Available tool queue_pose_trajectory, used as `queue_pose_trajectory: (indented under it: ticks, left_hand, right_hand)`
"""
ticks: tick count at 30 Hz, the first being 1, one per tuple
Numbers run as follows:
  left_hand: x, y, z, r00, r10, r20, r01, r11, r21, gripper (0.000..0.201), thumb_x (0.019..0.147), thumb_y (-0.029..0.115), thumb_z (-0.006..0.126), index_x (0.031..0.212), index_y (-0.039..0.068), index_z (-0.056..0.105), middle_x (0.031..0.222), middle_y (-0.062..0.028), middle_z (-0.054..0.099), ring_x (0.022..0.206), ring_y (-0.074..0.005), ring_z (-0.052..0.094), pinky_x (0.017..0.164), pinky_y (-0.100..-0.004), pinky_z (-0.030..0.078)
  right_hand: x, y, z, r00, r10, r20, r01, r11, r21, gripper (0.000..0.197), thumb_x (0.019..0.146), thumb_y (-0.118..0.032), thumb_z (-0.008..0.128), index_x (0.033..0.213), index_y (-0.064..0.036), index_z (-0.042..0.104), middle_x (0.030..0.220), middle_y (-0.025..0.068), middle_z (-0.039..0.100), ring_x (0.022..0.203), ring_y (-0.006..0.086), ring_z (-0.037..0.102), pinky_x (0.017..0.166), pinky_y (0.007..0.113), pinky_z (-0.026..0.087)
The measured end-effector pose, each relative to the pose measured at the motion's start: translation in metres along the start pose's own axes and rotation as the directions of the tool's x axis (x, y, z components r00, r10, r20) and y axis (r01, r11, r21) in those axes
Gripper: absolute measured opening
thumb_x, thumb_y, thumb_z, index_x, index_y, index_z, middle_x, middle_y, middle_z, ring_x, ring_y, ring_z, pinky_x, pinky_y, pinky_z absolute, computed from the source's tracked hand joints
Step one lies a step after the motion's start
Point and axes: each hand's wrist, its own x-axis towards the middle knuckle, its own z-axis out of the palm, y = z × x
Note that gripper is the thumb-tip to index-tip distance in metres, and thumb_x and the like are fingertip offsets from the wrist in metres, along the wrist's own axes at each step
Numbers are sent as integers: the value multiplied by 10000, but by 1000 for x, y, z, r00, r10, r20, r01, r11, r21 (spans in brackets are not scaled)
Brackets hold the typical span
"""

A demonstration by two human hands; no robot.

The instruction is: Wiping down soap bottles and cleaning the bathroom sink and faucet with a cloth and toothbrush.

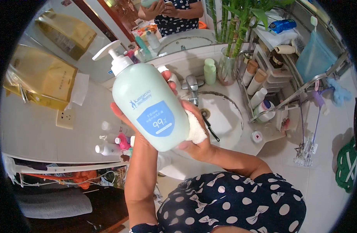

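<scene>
Pump bottle [149,105], pale green, nearest lens, above sink [229,120]; hides most of left hand [126,120] gripping from behind. Right hand [194,132] presses white cloth [194,130] to bottle side. Long axis tilted, pump toward upper left. Faucet [192,87] behind.

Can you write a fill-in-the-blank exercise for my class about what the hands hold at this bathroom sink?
1. The left hand holds up a pale green ____ bottle.
2. The right hand presses a white ____ against the bottle's side.
3. Below the bottle lies a white sink with a ____ faucet.
4. The green stalks stand in a ____ vase.

Missing words: pump; cloth; metal; glass
</scene>
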Motion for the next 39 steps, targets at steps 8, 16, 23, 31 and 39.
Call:
queue_pose_trajectory:
  ticks: [8,16,23,31,39]
  left_hand:
    - [-1,-3,0,999,-4,-44,4,1000,10,1105,647,802,638,1400,38,373,1305,-278,470,1083,-400,546,883,-465,531]
    - [-2,0,2,1000,6,0,-6,1000,8,1101,662,804,624,1412,44,358,1317,-278,459,1086,-394,535,884,-460,526]
    - [0,0,0,999,5,33,-5,1000,-1,1102,660,805,625,1413,46,357,1318,-278,457,1090,-394,534,874,-462,532]
    - [-2,0,-3,997,20,-76,-18,999,35,1136,639,835,606,1410,35,369,1318,-289,462,1072,-417,557,864,-474,544]
    - [-2,-2,-4,1000,2,-29,-2,1000,-2,1137,644,844,586,1417,39,367,1333,-288,452,1083,-415,553,868,-474,548]
  right_hand:
    - [-5,4,-1,999,45,-9,-45,997,58,927,844,-494,690,1461,26,234,1467,187,287,1388,304,277,1140,409,226]
    - [-2,4,1,1000,15,-1,-15,999,33,916,857,-470,677,1458,48,219,1468,184,305,1373,290,304,1131,406,232]
    - [-2,4,3,1000,8,-12,-8,999,41,927,844,-530,668,1457,24,248,1469,192,298,1392,322,274,1145,435,215]
    - [-5,10,5,999,38,-30,-36,998,52,912,858,-506,666,1456,34,239,1470,192,296,1391,312,277,1147,421,216]
    - [-10,12,4,994,109,-32,-104,987,122,882,884,-466,653,1461,39,219,1477,190,282,1391,300,282,1148,406,216]
